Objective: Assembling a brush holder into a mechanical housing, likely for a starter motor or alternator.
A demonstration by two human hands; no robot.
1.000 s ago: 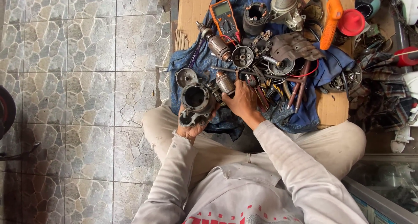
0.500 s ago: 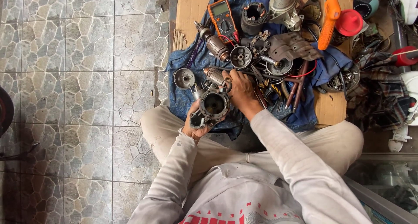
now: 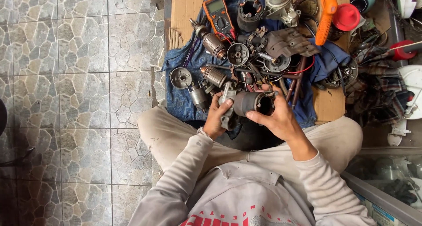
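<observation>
Above the person's lap, the left hand (image 3: 216,116) and right hand (image 3: 277,118) both clasped a dark cylindrical motor housing (image 3: 251,103), fingers curled tight around it; a grey metal bracket (image 3: 227,104) seemed attached. Beyond lay a blue cloth (image 3: 180,96) strewn with parts and an orange multimeter (image 3: 218,11).

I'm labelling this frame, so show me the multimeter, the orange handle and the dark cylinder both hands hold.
multimeter (image 3: 218,14), head view, on its dial face.
orange handle (image 3: 326,16), head view, mid-shaft.
dark cylinder (image 3: 248,103), head view, on its outer wall.
</observation>
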